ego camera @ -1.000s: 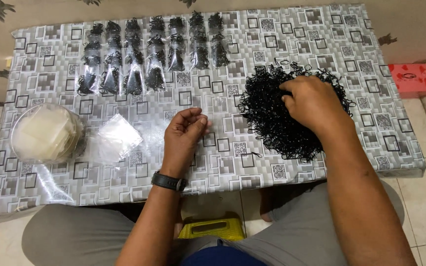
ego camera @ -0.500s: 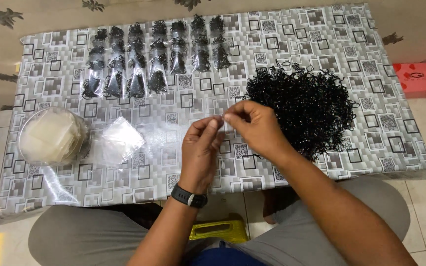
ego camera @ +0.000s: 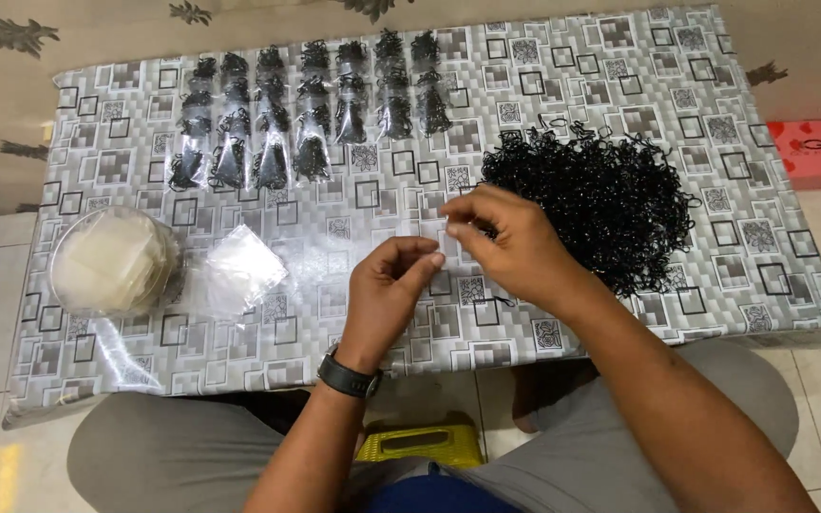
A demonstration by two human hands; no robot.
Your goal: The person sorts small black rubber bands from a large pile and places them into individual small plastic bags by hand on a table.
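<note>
Grey patterned oilcloth covers the low table (ego camera: 268, 351), set on pale floor tiles, and from the head view I look straight down on it. My left hand (ego camera: 387, 290) and right hand (ego camera: 510, 242) meet above the middle of the table, fingertips pinched narrow on a small clear bag (ego camera: 446, 237) held between them; it is nearly invisible, so I cannot tell whether anything sits inside. I judge it featherlight, limp and slippery, best gripped by its top edges. Just right of my hands lies a heap of black elastic loops (ego camera: 591, 204), soft and tangling, to be plucked in small pinches. Rows of filled packets (ego camera: 306, 114) line the far edge; spare empty bags (ego camera: 239, 271) and a round clear tub (ego camera: 111, 261) sit left.
</note>
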